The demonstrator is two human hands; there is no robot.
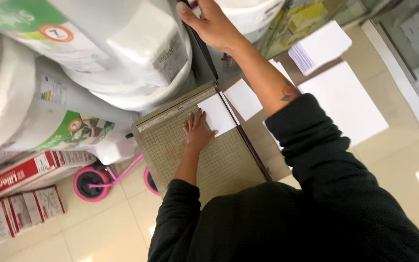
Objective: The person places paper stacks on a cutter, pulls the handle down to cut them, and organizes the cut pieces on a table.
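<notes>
On the gridded cutter board (pixel 219 165), left-hand fingers (pixel 197 121) touch the white sheet (pixel 217 115).

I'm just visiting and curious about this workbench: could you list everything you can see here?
paper cutter: one, tan gridded board with a dark raised blade arm, centre of the table
sheet on cutter: one, white, at the board's right edge under the left hand
cut piece: one, white, just right of the blade
large sheet: one, white, right on the table
paper stack: one, white, top right
wrapped rolls: several, white with green labels, upper left
cartons: several, red and white, lower left on the floor
scooter: one, pink with black wheels, on the floor by the table
left hand: flat, fingers spread on the sheet
right hand: grips the raised blade handle, top
sleeves: black
</notes>
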